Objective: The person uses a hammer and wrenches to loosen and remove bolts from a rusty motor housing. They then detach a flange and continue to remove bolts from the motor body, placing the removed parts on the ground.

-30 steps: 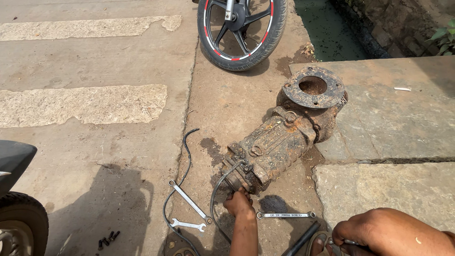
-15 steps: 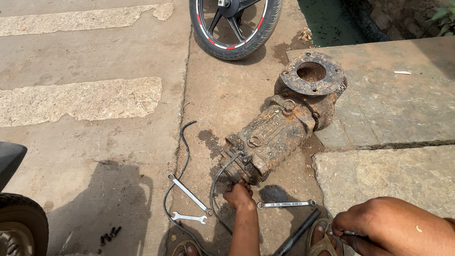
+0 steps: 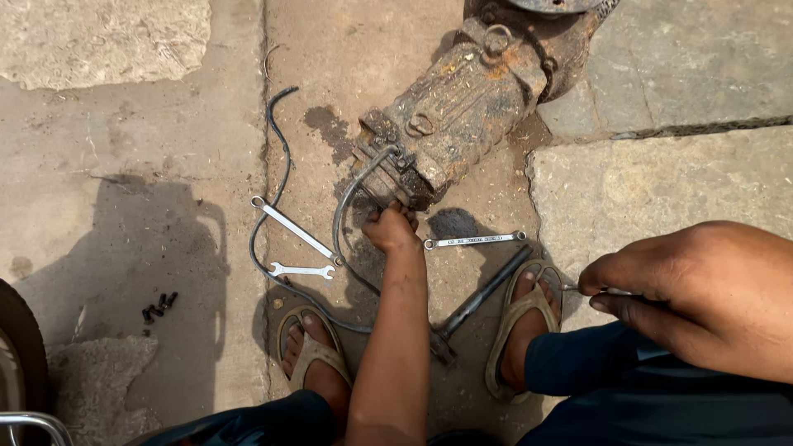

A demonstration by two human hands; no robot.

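A rusty electric motor pump (image 3: 462, 107) lies on the concrete, with a grey cable (image 3: 351, 194) looping from its lower end. My left hand (image 3: 390, 227) reaches down to that end with its fingers curled against the housing. My right hand (image 3: 694, 293), close to the camera at the right, pinches a thin metal tool (image 3: 574, 287) whose tip points left over my right sandalled foot (image 3: 524, 322).
Three spanners lie near the motor: a long ring spanner (image 3: 293, 230), a small open-end spanner (image 3: 301, 270) and a combination spanner (image 3: 475, 240). A dark metal bar (image 3: 479, 301) lies between my feet. Small black bolts (image 3: 159, 306) sit at the left. A tyre (image 3: 16, 347) is at the lower left.
The view has dropped lower and closer to the motor. My left hand stays at the motor's end. My right hand has risen, still holding the thin tool.
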